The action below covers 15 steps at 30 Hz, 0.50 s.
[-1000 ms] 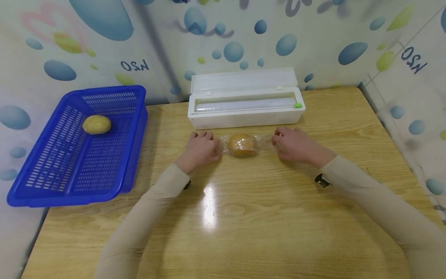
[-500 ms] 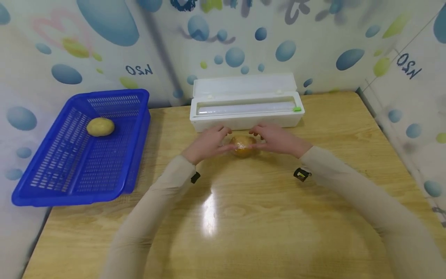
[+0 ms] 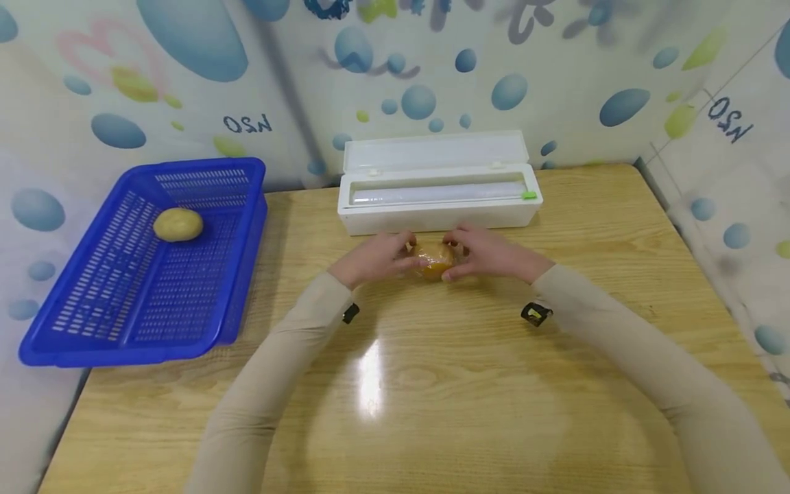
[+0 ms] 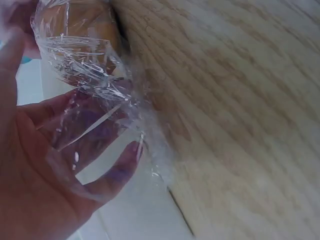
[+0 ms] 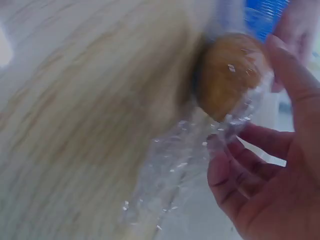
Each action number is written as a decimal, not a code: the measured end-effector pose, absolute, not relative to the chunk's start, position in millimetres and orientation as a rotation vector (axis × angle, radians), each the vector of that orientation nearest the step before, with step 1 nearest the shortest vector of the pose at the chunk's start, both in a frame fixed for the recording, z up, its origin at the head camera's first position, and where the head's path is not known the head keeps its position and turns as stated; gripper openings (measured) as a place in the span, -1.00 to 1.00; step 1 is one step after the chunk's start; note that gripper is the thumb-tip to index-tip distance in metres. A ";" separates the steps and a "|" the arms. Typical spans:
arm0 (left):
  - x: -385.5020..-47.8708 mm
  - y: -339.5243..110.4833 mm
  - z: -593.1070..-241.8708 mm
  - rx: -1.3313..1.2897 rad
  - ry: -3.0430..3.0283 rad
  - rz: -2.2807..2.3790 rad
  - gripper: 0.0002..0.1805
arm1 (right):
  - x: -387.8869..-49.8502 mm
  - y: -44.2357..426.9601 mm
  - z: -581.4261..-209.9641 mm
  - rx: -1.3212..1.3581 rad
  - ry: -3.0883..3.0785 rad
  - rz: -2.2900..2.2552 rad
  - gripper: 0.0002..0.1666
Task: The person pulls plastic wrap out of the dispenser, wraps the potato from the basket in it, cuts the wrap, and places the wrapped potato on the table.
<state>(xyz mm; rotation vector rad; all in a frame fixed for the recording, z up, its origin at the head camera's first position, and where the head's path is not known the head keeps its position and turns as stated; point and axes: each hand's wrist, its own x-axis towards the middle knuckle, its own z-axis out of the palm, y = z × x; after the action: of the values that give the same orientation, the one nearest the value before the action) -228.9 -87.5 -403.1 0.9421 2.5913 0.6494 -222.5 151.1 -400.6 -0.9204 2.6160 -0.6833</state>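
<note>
An orange-brown round item point(image 3: 435, 259) wrapped in clear film lies on the wooden table between both hands. At its left side, my left hand point(image 3: 376, 258) has its thumb on the wrapped item, fingers curved behind. My right hand point(image 3: 490, 255) curves round the right side. In the left wrist view, loose film point(image 4: 105, 90) trails from the item point(image 4: 80, 30) across the left fingers. The right wrist view shows the item point(image 5: 230, 75) by the right thumb, with a loose tail of film point(image 5: 167, 167) over the fingertips.
Behind the hands stands a white box point(image 3: 441, 221), its lid raised, with a film roll point(image 3: 438, 193) and a green slider point(image 3: 529, 195). On the left, a blue basket point(image 3: 231, 288) holds a potato point(image 3: 177, 225). A patterned wall point(image 3: 407, 41) rises behind the table point(image 3: 457, 384).
Both hands have come inward from the film's outer ends to the sides of the wrapped item. Since half a second ago, the right thumb has dropped to the item's lower right edge.
</note>
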 end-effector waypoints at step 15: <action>-229.9 -76.4 -401.9 1.042 2.574 0.376 -0.26 | -222.4 155.0 -402.9 -1.141 2.696 -0.489 -0.21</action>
<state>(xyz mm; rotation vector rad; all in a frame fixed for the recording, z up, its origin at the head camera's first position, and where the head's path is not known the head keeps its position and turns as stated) -229.9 -76.4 -401.9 1.0418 2.5745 0.3755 -222.4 155.0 -402.9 -1.1405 2.6963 -0.4886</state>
